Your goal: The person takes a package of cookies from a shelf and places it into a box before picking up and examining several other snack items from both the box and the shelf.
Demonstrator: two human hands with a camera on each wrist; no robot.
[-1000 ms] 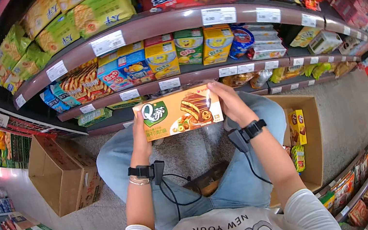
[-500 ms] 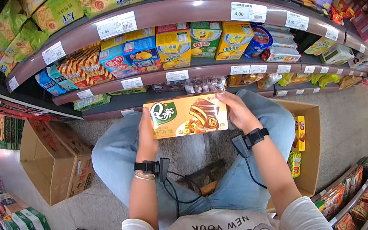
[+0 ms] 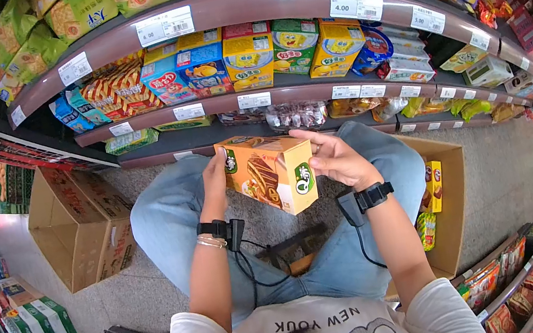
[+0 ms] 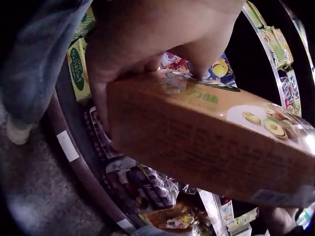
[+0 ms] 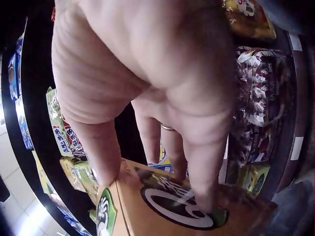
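Observation:
An orange cake box (image 3: pixel 256 175) with a chocolate cake slice printed on it is held above the person's lap, turned so its pale right end faces the body. The left hand (image 3: pixel 213 181) grips its left end; in the left wrist view, the fingers wrap over that end. At the other end, the right hand (image 3: pixel 346 163) has its thumb on the box and its index finger stretched out behind. In the right wrist view, thumb and fingertips touch the box (image 5: pixel 147 211) on either side of a corner.
A shelf (image 3: pixel 151 119) of snack boxes curves across the front. To the right stands a carton (image 3: pixel 455 204) holding yellow and green packs, and an open cardboard box (image 3: pixel 72 236) is on the left floor. A low rack (image 3: pixel 517 293) of packets is at the lower right.
The cake box was lifted level with its broad front toward the person, lowered slightly, then swung so its right end shows. The right hand has loosened and shifted its fingers on that end.

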